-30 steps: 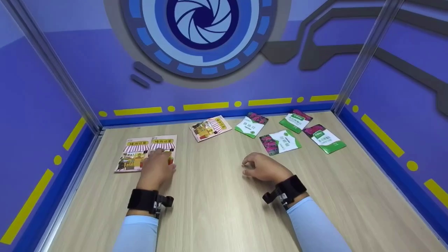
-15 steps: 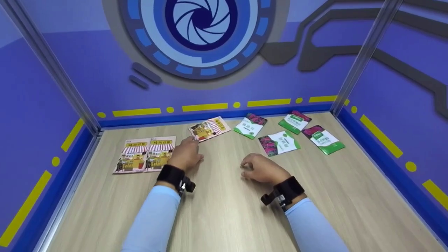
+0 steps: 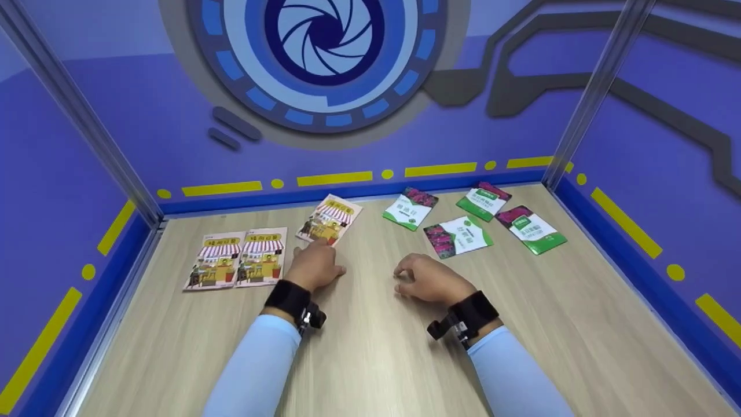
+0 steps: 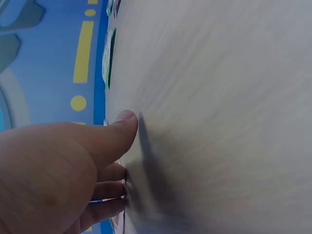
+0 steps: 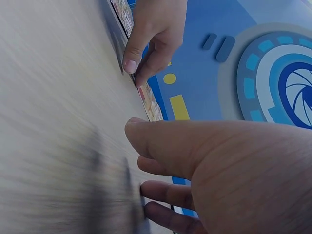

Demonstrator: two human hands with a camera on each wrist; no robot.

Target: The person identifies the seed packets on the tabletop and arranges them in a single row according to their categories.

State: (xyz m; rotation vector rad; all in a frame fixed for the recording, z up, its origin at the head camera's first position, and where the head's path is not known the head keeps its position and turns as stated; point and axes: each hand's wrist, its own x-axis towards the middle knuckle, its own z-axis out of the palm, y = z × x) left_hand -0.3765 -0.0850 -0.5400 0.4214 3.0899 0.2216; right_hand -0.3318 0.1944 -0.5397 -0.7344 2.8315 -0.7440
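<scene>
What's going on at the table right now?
A person's left hand is touching the near end of a slanted pink packet. Two more pink packets lie side by side to its left. The right hand is at the table, holding nothing. Four green-and-white packets lie beyond it, loosely scattered and at differing angles.

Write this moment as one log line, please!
left hand: touches angled pink packet; right hand: holds nothing; two other pink packets: side by side

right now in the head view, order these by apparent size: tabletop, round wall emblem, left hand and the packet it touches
1. Tabletop
2. Round wall emblem
3. Left hand and packet: too alike to rank
</scene>
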